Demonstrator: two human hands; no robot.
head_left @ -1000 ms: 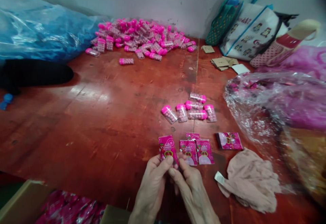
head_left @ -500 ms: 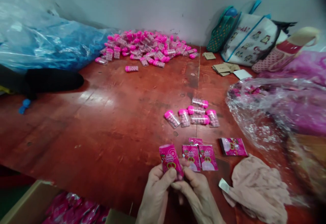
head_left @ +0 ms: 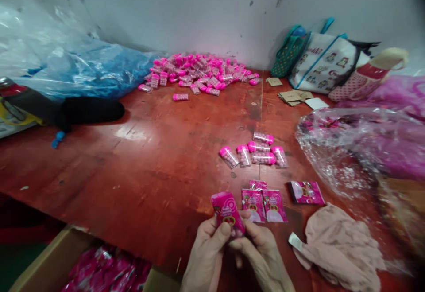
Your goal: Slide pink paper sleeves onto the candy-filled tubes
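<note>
At the lower left corner, a cardboard box (head_left: pixel 49 261) sits below the bench (head_left: pixel 133 172) edge with shiny pink packets (head_left: pixel 106 272) heaped inside it. Up at nine o'clock on the bench lie a dark bundle (head_left: pixel 89 110) and, behind it, crumpled blue plastic sheeting (head_left: pixel 83 70) against the wall. At twelve o'clock, far back by the wall, is a big heap of pink-capped vials (head_left: pixel 202 70), with one stray vial (head_left: pixel 180 97) lying just in front of it. Nearer you, at the middle of the bench, a small cluster of vials (head_left: pixel 255 150) lies on its side. Your left hand (head_left: pixel 207 256) and right hand (head_left: pixel 262 256) meet at six o'clock, close to the near edge; the fingers (head_left: pixel 223 230) of both are pinching one pink packet (head_left: pixel 228 212), which stands tilted above the bench with its top leaning toward eleven o'clock, your left thumb pressed on its front and your right fingertips at its lower right edge. Just beside it toward three o'clock, flat packets (head_left: pixel 264 203) lie touching one another, and another packet (head_left: pixel 307 193) lies alone a little further right. At five o'clock a crumpled beige cloth (head_left: pixel 341 247) rests on the bench. At three o'clock a clear plastic bag (head_left: pixel 358 146) holds pink contents, and at one o'clock printed tote bags (head_left: pixel 325 61) lean against the wall with cardboard scraps (head_left: pixel 294 95) in front of them.
</note>
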